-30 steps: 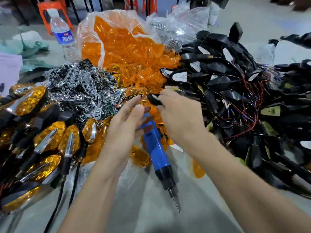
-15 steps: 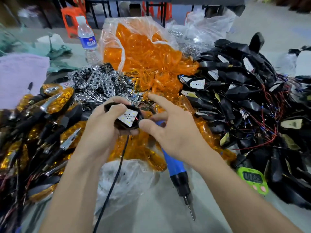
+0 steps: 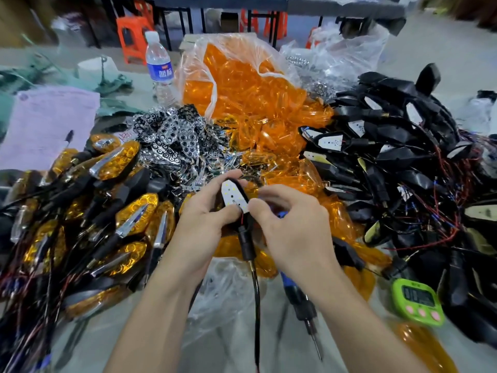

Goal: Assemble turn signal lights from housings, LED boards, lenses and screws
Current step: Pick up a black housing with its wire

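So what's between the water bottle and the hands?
A heap of silvery reflector plates lies between the water bottle and the left hand, which grips a black housing; the head view shows it.

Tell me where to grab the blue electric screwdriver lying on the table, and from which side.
Take the screwdriver by its blue barrel, just above the black collar, coming down from above. It lies flat on the table with the thin bit pointing toward the person, so the barrel is the thickest exposed part. Its far end is hidden.
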Available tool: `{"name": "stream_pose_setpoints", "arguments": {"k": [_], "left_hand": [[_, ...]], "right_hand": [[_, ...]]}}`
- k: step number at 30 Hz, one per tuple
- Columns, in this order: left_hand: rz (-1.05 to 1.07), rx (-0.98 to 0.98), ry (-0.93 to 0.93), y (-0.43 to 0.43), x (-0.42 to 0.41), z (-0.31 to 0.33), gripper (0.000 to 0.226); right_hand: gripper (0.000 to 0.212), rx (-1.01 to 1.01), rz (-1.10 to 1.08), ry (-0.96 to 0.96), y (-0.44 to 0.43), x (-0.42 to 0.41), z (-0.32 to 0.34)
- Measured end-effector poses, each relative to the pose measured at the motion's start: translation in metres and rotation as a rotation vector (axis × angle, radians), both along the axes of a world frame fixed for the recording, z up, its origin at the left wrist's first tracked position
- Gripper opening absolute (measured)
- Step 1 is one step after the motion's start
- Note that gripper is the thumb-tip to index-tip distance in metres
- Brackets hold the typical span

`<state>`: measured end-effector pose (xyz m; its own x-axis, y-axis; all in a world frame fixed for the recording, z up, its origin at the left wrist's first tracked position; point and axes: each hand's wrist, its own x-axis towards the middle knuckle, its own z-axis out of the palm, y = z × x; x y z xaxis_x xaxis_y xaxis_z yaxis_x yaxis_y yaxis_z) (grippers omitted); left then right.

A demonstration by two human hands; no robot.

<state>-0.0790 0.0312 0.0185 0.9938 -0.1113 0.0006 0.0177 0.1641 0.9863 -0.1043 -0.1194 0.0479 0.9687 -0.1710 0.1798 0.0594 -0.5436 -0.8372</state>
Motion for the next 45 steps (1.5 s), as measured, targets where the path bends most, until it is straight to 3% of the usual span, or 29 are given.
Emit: {"name": "stream_pose_setpoints", "arguments": {"k": [3,5,10,14,18,23,25,28,31,33,36,40,45], "left_hand": [[-0.051,0.060,-0.017,0.000,-0.001,0.000,0.061],[-0.046,0.127,-0.038,-0.001,-0.003,0.003,0.065],[-0.005,0.221,-0.035,-0.004,-0.006,0.002,0.061],[0.049,0.138,0.008,-0.013,-0.010,-0.005,0.033],[0.093,0.099,0.071,-0.016,-0.009,-0.010,0.033],[0.232,0.044,0.099,-0.014,-0.002,-0.016,0.032],[0.288,-0.006,0.132,-0.010,0.004,-0.015,0.032],[0.383,-0.094,0.174,-0.002,0.015,-0.011,0.033],[0.424,-0.124,0.194,0.005,0.020,-0.007,0.044],[0.442,-0.109,0.200,0.011,0.024,-0.009,0.035],[0.441,-0.066,0.206,0.017,0.028,-0.011,0.030],[0.495,0.006,0.225,0.021,0.034,-0.011,0.031],[0.531,0.037,0.213,0.025,0.036,-0.008,0.034]], "right_hand": [[0.019,0.076,0.147,-0.013,-0.006,0.009,0.005],[0.010,0.067,0.121,-0.035,-0.006,0.015,0.004],[0.029,0.134,0.043,-0.024,-0.001,0.022,-0.007],[0.028,0.191,-0.047,0.014,0.005,0.025,-0.014],[0.017,0.191,-0.098,0.057,0.010,0.031,-0.018],[0.005,0.182,0.000,0.130,0.020,0.046,-0.016],[0.017,0.177,0.037,0.133,0.025,0.061,-0.014],[0.016,0.097,0.081,0.079,0.035,0.100,-0.007],[0.027,-0.134,0.201,0.086,0.055,0.149,-0.003],[0.032,-0.299,0.270,0.147,0.072,0.180,-0.008],[0.021,-0.443,0.257,0.154,0.098,0.217,-0.017],[0.036,-0.467,0.155,0.102,0.125,0.246,-0.029],[0.017,-0.394,0.152,0.064,0.133,0.257,-0.035]]}}
